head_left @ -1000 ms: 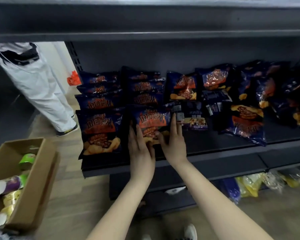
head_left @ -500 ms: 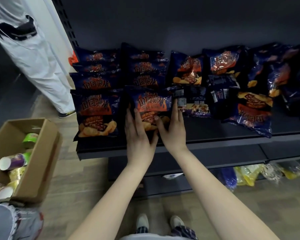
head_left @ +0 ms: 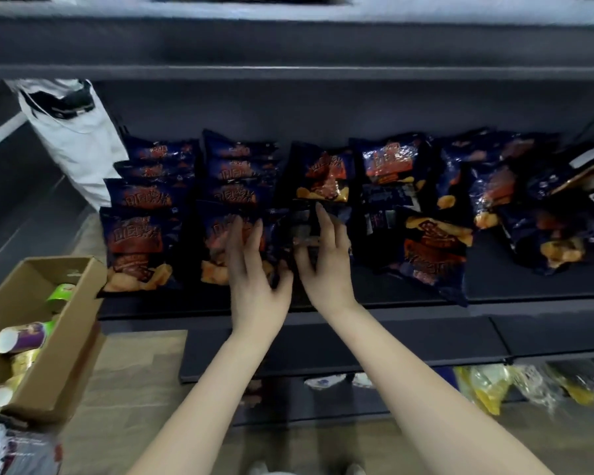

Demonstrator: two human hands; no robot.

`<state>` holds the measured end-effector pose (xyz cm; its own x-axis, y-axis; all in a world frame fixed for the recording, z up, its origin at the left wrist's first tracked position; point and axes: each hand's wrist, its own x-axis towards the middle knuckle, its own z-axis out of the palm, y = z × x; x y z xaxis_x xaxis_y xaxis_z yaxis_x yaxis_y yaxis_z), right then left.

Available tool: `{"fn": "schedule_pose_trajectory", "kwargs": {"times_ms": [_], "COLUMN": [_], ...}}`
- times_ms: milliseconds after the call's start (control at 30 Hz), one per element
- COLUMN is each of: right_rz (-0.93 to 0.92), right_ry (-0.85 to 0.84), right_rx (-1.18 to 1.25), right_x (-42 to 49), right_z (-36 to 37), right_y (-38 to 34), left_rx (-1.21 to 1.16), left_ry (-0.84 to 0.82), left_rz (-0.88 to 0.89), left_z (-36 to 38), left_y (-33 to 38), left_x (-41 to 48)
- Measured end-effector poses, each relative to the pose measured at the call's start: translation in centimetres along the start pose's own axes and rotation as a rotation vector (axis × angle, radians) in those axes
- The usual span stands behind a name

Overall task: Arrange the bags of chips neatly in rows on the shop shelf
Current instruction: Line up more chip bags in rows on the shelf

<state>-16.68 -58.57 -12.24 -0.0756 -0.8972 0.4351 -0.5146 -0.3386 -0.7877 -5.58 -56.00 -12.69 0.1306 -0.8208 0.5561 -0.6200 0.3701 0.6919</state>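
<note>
Dark blue chip bags lie on the dark shelf point(head_left: 494, 286). Two overlapping columns stand at the left, fronted by one bag point(head_left: 138, 248) and a second front bag point(head_left: 216, 241). My left hand point(head_left: 254, 279) rests flat on that second bag with its fingers spread. Just to the right, my right hand point(head_left: 323, 265) holds a bag lying back side up point(head_left: 300, 217), thumb and fingers around its lower edge. Behind it lies another bag point(head_left: 326, 176). Further right, bags lie jumbled and crooked point(head_left: 432, 255).
An upper shelf point(head_left: 288, 39) overhangs the work area. A cardboard box point(head_left: 48, 365) with snack tubs point(head_left: 24, 337) sits on the floor at the left. A person in white trousers point(head_left: 79, 142) stands beyond it. Yellow bags point(head_left: 487, 385) lie on the bottom shelf.
My right hand has shifted right from the second column's front bag onto the back-side-up bag. My left hand stays on the front bag. The camera has tilted up.
</note>
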Motion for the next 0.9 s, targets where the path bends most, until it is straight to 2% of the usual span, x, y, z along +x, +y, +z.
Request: {"fn": "schedule_pose_trajectory", "kwargs": {"times_ms": [200,333,433,567,633,700,833,900], "right_rz": [-0.053,-0.023,0.075,0.238,0.260,0.273,0.196,0.178], "right_ry": [0.172,0.221,0.137,-0.222,-0.326,-0.330,-0.280,-0.231], "right_rx": [-0.092,-0.207,-0.318,-0.507,-0.438,-0.314,-0.355,-0.271], "right_x": [2.8,2.7,1.8,0.4,-0.6,-1.6,-2.4,-2.6], "right_z": [-9.7,-16.1,-20.1,-22.5,-22.4,-21.8,-20.8,-20.7], "right_y": [3.5,7.1,9.6,12.9,14.0,14.6,14.9,14.7], "left_rx": [-0.023,0.035,0.200,0.373,0.456,0.481,0.506,0.495], "left_ry": [-0.031,-0.208,-0.419,-0.583,-0.610,-0.623,-0.652,-0.653], "left_rz": [0.044,0.117,0.158,0.122,0.115,0.078,0.035,0.024], "left_z": [5.5,10.8,14.4,17.8,18.4,18.5,18.4,18.5], "left_y": [5.2,8.5,10.6,11.4,11.3,11.1,10.7,10.7], "left_x": [0.7,-0.2,-0.8,-2.3,-3.3,-3.9,-4.0,-3.9]}}
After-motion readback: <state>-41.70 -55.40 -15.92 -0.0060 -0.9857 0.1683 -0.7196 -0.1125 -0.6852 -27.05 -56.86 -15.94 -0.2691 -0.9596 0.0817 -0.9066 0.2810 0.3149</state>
